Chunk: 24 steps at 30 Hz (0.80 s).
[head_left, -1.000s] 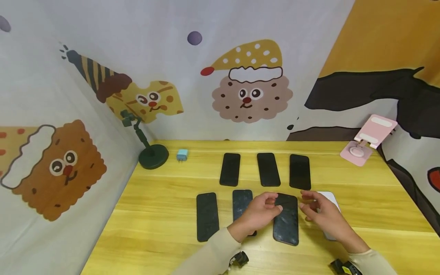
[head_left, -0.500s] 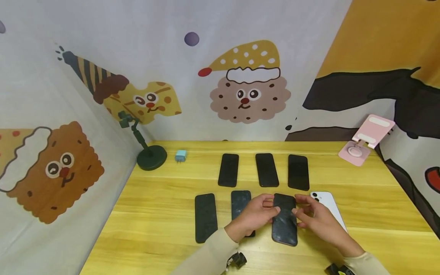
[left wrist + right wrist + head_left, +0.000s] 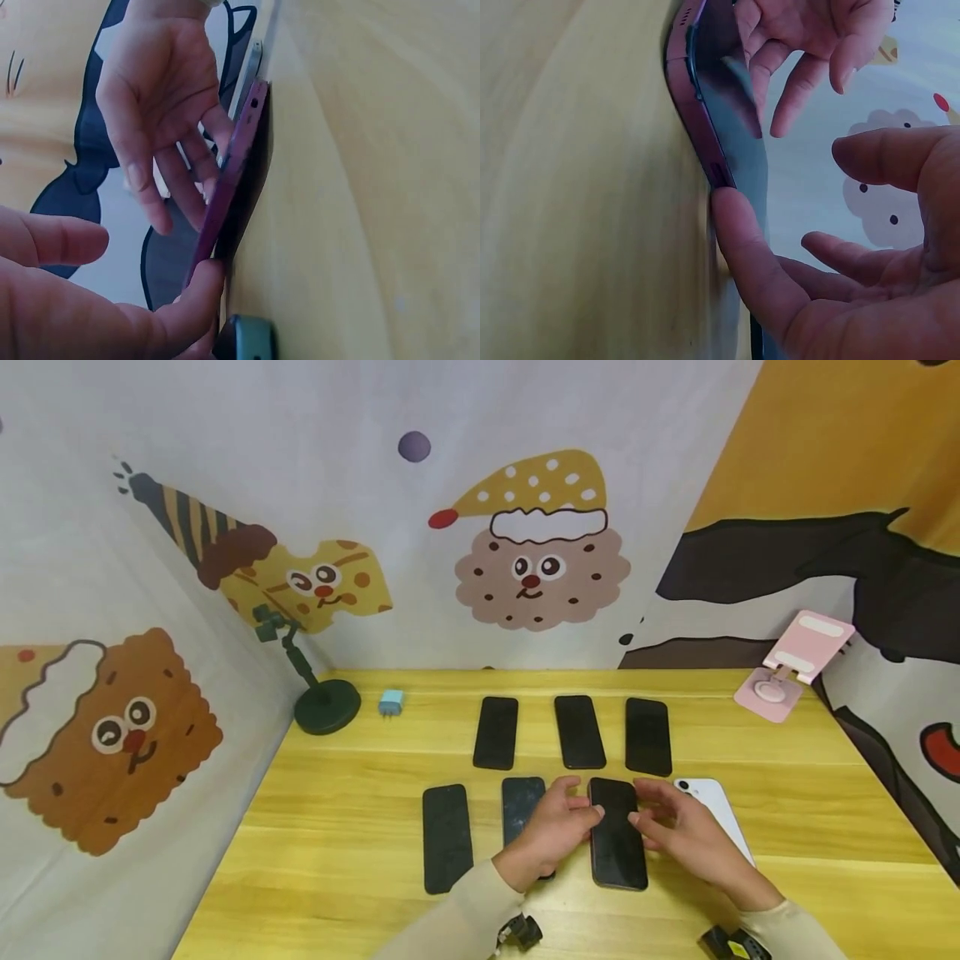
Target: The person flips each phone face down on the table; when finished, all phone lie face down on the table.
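Observation:
A dark smartphone point(image 3: 618, 852) with a purplish frame lies between my two hands, tilted to the tabletop in both wrist views. My left hand point(image 3: 551, 827) is at its left long edge; in the left wrist view a fingertip point(image 3: 210, 274) meets the edge and the thumb stands away. At the opposite edge is my right hand point(image 3: 686, 839), one extended finger point(image 3: 739, 221) touching the frame, its thumb apart from the screen. Under my left hand lies another dark phone point(image 3: 522, 806), partly hidden. A white phone point(image 3: 716, 806), camera side up, is partly covered by my right hand.
Three black phones, left point(image 3: 496, 732), middle point(image 3: 580, 732) and right point(image 3: 648, 737), form a back row. Another dark phone point(image 3: 447, 839) lies at front left. Behind stand a green stand point(image 3: 327, 706), a blue charger plug point(image 3: 391, 702) and a pink phone holder point(image 3: 806, 647). Printed cloth walls enclose the wooden table.
My right hand has moved left from beside the white phone to the middle phone's right edge. That phone's tilt has changed, and its screen now looks darker, with less glare.

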### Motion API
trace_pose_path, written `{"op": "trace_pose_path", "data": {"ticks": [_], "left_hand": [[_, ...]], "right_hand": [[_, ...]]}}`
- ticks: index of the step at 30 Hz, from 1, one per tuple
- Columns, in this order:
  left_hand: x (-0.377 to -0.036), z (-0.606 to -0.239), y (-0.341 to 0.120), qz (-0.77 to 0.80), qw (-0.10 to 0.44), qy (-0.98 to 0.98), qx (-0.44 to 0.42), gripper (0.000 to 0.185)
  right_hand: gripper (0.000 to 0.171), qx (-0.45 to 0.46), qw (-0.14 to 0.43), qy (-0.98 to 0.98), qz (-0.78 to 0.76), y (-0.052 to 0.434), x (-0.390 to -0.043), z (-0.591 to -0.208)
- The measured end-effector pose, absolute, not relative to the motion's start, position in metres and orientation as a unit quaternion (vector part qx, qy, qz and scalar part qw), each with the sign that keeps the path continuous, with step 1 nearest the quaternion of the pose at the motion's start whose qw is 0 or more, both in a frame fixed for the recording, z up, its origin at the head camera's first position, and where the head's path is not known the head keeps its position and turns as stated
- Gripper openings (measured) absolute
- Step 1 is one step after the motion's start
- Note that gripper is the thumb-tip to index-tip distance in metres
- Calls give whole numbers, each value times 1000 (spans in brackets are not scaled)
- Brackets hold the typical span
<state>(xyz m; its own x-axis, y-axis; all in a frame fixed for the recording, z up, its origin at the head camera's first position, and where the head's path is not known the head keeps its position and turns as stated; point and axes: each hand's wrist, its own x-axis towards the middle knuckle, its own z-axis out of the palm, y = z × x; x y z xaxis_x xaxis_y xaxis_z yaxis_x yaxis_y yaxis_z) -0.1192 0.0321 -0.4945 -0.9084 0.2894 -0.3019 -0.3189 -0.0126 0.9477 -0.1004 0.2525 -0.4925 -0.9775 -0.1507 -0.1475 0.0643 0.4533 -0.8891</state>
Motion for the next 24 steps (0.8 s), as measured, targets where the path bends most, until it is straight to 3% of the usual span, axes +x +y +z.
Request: {"op": "trace_pose_path", "data": {"ticks": [11, 24], "left_hand": [[-119, -494, 35, 736, 198, 647, -31, 73], [-118, -496, 30, 750, 197, 632, 14, 53]], "right_hand": [[58, -31, 111, 841, -529, 250, -104, -492], [53, -59, 144, 819, -551, 244, -105, -487]]}}
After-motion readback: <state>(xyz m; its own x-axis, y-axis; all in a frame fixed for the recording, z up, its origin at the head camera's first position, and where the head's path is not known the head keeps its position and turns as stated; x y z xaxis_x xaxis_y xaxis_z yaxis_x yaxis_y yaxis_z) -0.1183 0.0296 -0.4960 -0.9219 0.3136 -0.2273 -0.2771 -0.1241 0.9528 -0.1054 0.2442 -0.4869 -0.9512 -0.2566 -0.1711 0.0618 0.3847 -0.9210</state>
